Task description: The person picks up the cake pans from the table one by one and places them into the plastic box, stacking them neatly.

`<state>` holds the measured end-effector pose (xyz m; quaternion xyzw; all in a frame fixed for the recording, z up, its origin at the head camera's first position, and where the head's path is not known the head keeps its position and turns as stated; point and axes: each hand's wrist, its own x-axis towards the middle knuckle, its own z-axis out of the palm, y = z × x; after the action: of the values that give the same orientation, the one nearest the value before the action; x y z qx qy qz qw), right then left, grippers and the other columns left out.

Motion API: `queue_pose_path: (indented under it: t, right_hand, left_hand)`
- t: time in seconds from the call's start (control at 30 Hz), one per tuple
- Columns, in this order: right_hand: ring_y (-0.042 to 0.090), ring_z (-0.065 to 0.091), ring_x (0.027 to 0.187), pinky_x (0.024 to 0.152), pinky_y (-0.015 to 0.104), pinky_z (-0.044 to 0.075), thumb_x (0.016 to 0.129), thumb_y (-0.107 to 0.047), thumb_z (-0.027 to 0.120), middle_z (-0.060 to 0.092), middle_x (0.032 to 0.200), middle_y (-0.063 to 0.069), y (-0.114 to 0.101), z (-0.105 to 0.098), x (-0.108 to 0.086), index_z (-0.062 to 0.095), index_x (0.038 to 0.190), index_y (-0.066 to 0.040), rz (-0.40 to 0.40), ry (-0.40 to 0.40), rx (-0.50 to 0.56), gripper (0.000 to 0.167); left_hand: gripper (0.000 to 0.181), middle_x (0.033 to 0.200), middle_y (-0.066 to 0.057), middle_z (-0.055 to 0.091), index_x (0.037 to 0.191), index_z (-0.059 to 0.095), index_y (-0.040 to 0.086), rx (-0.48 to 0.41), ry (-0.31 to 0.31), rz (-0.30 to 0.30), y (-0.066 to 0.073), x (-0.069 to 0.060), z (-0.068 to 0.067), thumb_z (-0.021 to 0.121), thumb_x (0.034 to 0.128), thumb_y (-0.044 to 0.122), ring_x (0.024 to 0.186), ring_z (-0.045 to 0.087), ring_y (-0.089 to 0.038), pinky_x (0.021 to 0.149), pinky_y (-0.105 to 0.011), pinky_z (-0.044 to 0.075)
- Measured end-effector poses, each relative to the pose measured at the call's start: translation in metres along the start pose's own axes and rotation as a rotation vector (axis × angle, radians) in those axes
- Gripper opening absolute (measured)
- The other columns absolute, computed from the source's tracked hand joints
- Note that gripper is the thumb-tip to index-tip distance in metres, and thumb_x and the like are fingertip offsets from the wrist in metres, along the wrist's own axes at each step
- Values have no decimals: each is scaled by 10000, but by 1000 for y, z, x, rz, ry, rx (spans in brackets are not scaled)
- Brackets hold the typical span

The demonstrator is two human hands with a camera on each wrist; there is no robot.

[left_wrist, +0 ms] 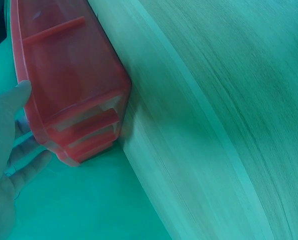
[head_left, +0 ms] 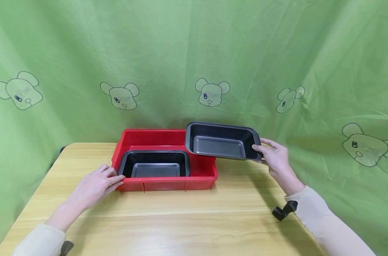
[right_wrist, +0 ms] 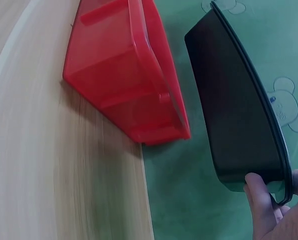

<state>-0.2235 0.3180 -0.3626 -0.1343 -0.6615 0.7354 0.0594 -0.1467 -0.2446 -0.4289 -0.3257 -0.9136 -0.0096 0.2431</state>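
Observation:
A black loaf pan [head_left: 221, 141] hangs tilted over the right end of a red plastic bin [head_left: 168, 184]. My right hand [head_left: 275, 156] grips this pan by its right end, with the thumb inside the rim and fingers beneath; the pan's dark outer side [right_wrist: 234, 100] faces the right wrist view. A second black loaf pan [head_left: 155, 170] sits inside the bin at the left. My left hand [head_left: 96, 183] rests at the bin's front left corner. Its extended fingers touch the rim; in the left wrist view one fingertip [left_wrist: 23, 92] lies on the bin's wall.
The bin stands on a light wooden table [head_left: 174, 220] near its back edge. Behind it hangs a green curtain [head_left: 168, 53] printed with bear heads. Inside the bin, bare red floor shows to the right of the second pan. Wrist cameras [head_left: 285, 209] sit on the sleeves.

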Motion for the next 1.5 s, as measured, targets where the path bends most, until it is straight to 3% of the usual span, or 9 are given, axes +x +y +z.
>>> queue_pose_path:
  t: [0.23,0.6,1.0,1.5]
  right_hand:
    - [84,775,669,600,272,634,910,45,750,762,721,-54,7,16,-2,707,1129,-142,-15,-26,-26,291]
    - [78,775,700,629,281,642,919,45,733,763,743,-60,13,44,-9,577,1410,29,17,-81,-43,515]
    - [77,757,632,548,235,609,911,5,749,760,693,-90,31,73,-12,632,1370,19,24,-101,-93,474]
    - [102,759,637,570,264,624,904,16,742,768,796,-31,40,107,-14,616,1401,53,16,-165,-142,514]
  left_hand:
    - [395,884,-26,680,1108,845,161,1,-2,0,0,1,0,966,732,165,850,538,-168,605,-241,532]
    - [397,870,-24,672,1090,849,153,-7,26,9,-1,0,2,973,713,155,844,535,-169,598,-242,525]
    - [407,883,-34,673,1097,846,145,-18,16,-7,0,0,2,974,710,144,861,533,-167,603,-239,526]
    - [423,866,-32,666,1081,849,142,1,36,8,-1,-1,5,988,682,144,857,541,-170,605,-242,535]
